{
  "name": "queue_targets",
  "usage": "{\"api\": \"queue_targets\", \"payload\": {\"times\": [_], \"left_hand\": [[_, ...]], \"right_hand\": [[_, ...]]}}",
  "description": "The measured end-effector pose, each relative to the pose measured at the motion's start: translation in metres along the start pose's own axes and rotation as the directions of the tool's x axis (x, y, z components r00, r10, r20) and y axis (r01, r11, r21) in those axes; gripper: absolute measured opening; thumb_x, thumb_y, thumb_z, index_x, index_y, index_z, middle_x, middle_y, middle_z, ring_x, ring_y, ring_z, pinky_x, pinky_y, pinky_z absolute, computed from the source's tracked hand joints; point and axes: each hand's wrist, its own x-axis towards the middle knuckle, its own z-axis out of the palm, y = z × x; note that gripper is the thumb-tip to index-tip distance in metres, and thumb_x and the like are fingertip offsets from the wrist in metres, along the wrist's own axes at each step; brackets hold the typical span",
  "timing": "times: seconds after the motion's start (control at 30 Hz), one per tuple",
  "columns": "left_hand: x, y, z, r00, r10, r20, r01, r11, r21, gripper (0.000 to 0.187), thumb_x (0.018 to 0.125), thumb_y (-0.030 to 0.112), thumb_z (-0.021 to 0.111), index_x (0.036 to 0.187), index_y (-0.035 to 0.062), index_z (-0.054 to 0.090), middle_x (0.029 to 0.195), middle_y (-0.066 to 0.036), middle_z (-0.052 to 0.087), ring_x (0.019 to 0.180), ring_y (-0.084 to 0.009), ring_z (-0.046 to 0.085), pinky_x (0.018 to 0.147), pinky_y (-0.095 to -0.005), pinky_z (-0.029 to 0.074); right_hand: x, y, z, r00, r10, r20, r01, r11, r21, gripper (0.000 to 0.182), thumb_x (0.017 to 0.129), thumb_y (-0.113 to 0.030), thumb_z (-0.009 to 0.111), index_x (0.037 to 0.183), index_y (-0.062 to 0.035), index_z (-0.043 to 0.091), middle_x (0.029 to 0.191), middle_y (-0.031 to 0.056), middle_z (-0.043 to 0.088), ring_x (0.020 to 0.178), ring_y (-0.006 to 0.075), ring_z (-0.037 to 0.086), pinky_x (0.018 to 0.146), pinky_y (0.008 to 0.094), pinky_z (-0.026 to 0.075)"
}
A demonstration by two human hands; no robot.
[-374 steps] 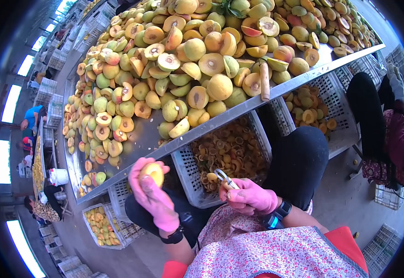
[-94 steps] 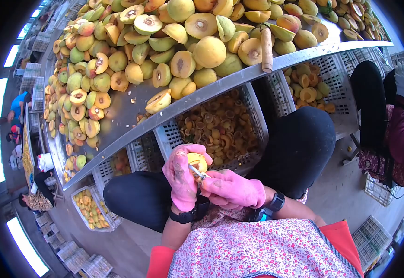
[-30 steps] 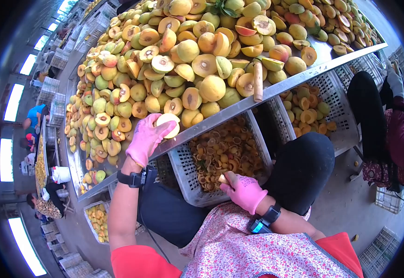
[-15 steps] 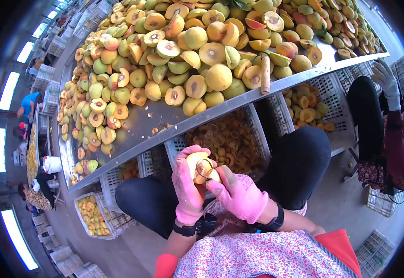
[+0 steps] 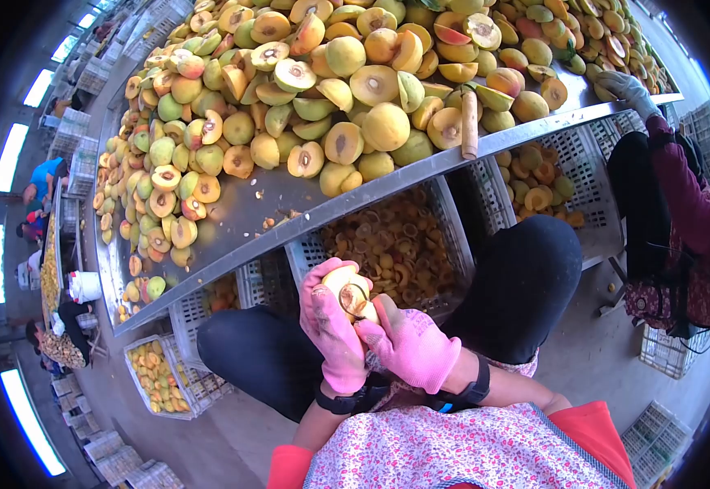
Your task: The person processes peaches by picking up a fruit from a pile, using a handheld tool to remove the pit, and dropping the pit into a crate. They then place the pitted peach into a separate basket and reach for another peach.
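My left hand, in a pink glove, is closed around a halved peach with its cut face turned up. My right hand, also in a pink glove, is closed on a pitting tool with a thin dark wire loop. The loop lies against the brownish middle of the cut face; the tool's handle is hidden in my fingers. Both hands are close together above my lap, in front of a crate of fruit scraps. Halved peaches are heaped on the metal table beyond.
A wooden handle rests across the table's raised edge. Under the table stand more crates, one with fruit halves and another at left. At right, a co-worker's gloved hand reaches onto the table. Other people sit far left.
The co-worker's gloved hand has moved from beside the table onto the fruit at its edge. My hands have shifted slightly, still holding the peach and the tool.
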Motion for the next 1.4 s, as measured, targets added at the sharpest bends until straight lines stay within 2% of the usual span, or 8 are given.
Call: {"api": "queue_targets", "payload": {"times": [0.4,0.47,0.67,0.87,0.93,1.0,1.33,1.4], "left_hand": [[-0.002,-0.008,-0.009,0.998,0.061,-0.014,-0.062,0.998,-0.021,0.063,0.101,0.059,0.049,0.117,-0.0007,0.057,0.104,-0.014,0.065,0.079,-0.0204,0.067,0.072,-0.0293,0.055],[-0.002,-0.008,-0.009,0.996,0.091,0.002,-0.091,0.994,0.066,0.064,0.102,0.06,0.042,0.119,-0.0006,0.055,0.106,-0.014,0.064,0.08,-0.0202,0.067,0.072,-0.0299,0.055],[-0.004,-0.009,-0.008,0.993,0.105,0.048,-0.111,0.986,0.125,0.061,0.105,0.056,0.037,0.127,0.0015,0.053,0.117,-0.014,0.062,0.089,-0.0213,0.065,0.077,-0.0322,0.054],[-0.005,-0.011,0.0,0.983,0.158,0.099,-0.16,0.987,0.018,0.054,0.106,0.051,0.038,0.13,0.0045,0.052,0.125,-0.013,0.058,0.098,-0.0233,0.063,0.081,-0.0356,0.054],[-0.001,-0.007,0.004,0.984,0.141,0.109,-0.138,0.99,-0.039,0.053,0.106,0.051,0.038,0.131,0.0062,0.052,0.126,-0.012,0.057,0.1,-0.0239,0.062,0.081,-0.037,0.054],[-0.001,-0.005,0.007,0.998,-0.015,0.063,0.035,0.94,-0.339,0.052,0.106,0.052,0.036,0.132,0.0099,0.051,0.126,-0.011,0.057,0.103,-0.0252,0.061,0.081,-0.0394,0.055],[-0.003,-0.018,0.001,0.964,0.235,0.126,-0.227,0.971,-0.07,0.044,0.107,0.043,0.036,0.129,0.0083,0.05,0.128,-0.014,0.056,0.103,-0.026,0.062,0.086,-0.0406,0.055],[-0.005,-0.016,-0.001,0.972,0.203,0.115,-0.195,0.978,-0.075,0.039,0.106,0.039,0.041,0.127,0.0075,0.052,0.126,-0.015,0.057,0.1,-0.026,0.063,0.085,-0.0393,0.055]], "right_hand": [[0.01,0.009,-0.008,0.972,0.005,0.234,-0.08,0.945,0.316,0.041,0.104,-0.038,0.05,0.112,0.0029,0.053,0.083,0.0242,0.066,0.079,0.0417,0.066,0.069,0.0421,0.05],[0.011,0.009,-0.007,0.963,0.012,0.269,-0.105,0.937,0.334,0.041,0.105,-0.038,0.05,0.112,0.0024,0.053,0.084,0.023,0.066,0.079,0.0398,0.067,0.07,0.0409,0.05],[0.012,0.015,0.0,0.985,0.022,0.17,-0.056,0.978,0.199,0.038,0.105,-0.034,0.048,0.116,0.0022,0.053,0.083,0.0183,0.064,0.075,0.0241,0.064,0.069,0.0405,0.05],[0.006,0.02,0.008,0.967,0.058,0.248,-0.195,0.794,0.576,0.032,0.107,-0.03,0.046,0.121,-0.0022,0.053,0.087,0.002,0.061,0.078,0.0115,0.055,0.071,0.0305,0.048],[0.001,0.02,0.011,0.991,-0.025,0.132,-0.058,0.806,0.589,0.032,0.107,-0.031,0.046,0.121,-0.0023,0.053,0.088,0.0022,0.061,0.079,0.0113,0.055,0.073,0.0301,0.048],[-0.001,0.02,0.011,0.996,-0.067,0.052,0.019,0.776,0.63,0.035,0.108,-0.034,0.046,0.121,-0.0026,0.053,0.091,0.004,0.062,0.082,0.0113,0.054,0.076,0.0302,0.047],[0.002,0.017,0.006,0.976,0.06,0.209,-0.182,0.748,0.639,0.037,0.108,-0.035,0.044,0.117,-0.0004,0.055,0.087,0.0065,0.063,0.08,0.0107,0.055,0.071,0.0314,0.047],[0.004,0.014,0.0,0.968,0.081,0.236,-0.197,0.832,0.52,0.037,0.107,-0.034,0.045,0.113,0.0011,0.054,0.086,0.0112,0.065,0.078,0.0162,0.06,0.07,0.0354,0.048]]}}
